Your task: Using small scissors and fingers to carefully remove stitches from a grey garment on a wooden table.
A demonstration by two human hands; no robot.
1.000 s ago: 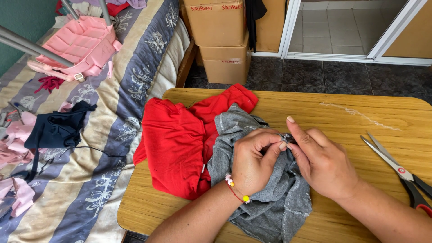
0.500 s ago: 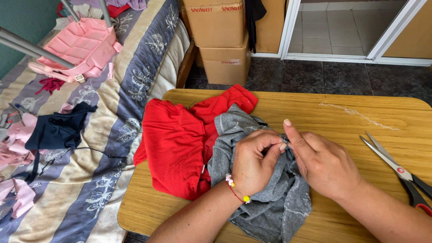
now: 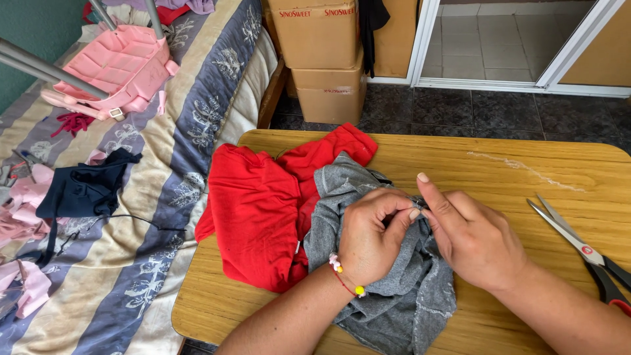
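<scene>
I take the grey garment [image 3: 388,289] as landmark; it lies on the wooden counter [image 3: 513,171]. Left of it, touching, is a red cloth [image 3: 256,217]. On its upper fold my left hand [image 3: 371,240] and right hand [image 3: 470,236] are both closed, pinching the fabric. Far right lie scissors [image 3: 578,246].

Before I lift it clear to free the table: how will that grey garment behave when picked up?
Probably floppy: the grey garment lies crumpled in soft folds, one end hanging over the table edge. Likely light, being thin cloth. It may drag the red garment along, since it overlaps it, and both hands pinch it.
</scene>
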